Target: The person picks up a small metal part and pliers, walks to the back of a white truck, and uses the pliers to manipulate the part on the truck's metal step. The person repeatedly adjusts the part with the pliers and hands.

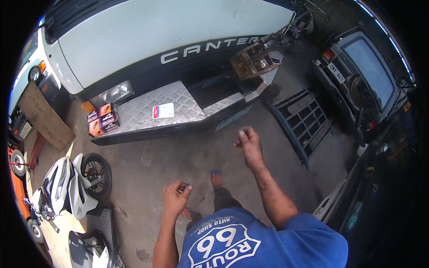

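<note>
My left hand (177, 195) is held in the air over the concrete floor, its fingers curled and the thumb pressed to the fingertips. Farther forward and to the right, my right hand (249, 145) is also closed, thumb against bent fingers. Whatever either hand pinches, if anything, is too small to make out. Neither hand touches the truck's tread-plate bumper (178, 96) ahead. On that bumper lies a flat white and red packet (163, 110). Small orange and purple boxes (103, 119) are stacked at its left end.
A rusty open tool box (254, 62) sits on the bumper's right part. Right of me, a dark metal grille frame (304, 123) lies near a parked grey vehicle (362, 76). On the left stands a white motorcycle (62, 183), with a brown board (44, 118) behind it.
</note>
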`<move>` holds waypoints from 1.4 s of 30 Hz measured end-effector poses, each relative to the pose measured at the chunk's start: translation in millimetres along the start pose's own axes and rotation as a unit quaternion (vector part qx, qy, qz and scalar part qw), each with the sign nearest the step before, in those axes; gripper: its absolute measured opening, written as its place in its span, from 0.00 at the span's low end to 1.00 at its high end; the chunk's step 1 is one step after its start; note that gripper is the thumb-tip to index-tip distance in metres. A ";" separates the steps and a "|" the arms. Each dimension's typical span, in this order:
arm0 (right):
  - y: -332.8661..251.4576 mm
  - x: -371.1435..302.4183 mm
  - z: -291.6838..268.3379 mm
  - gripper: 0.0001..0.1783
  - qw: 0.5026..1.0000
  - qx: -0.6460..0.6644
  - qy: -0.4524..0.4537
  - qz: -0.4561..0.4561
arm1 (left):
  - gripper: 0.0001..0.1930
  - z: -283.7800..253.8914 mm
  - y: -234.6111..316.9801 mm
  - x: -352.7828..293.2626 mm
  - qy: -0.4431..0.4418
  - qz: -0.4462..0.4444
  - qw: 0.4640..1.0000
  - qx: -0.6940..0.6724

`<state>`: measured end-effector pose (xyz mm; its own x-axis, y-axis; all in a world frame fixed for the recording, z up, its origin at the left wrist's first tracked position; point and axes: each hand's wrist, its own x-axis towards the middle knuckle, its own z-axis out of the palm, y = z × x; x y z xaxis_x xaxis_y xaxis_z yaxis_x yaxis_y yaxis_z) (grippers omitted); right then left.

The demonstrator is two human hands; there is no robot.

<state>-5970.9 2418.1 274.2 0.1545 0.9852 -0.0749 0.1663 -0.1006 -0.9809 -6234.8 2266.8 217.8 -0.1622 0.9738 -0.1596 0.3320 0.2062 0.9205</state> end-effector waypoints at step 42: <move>163.0 626.2 -469.3 0.13 0.971 -0.238 -0.013 0.029 | 0.09 553.7 250.4 503.5 -0.118 -0.105 0.983 -0.091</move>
<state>-5390.0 2953.3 151.6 0.1533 0.9785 -0.1377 0.5901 -0.2024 -0.7815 -5718.8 2862.0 170.5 0.0170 0.9117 -0.4105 0.1398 0.4044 0.9038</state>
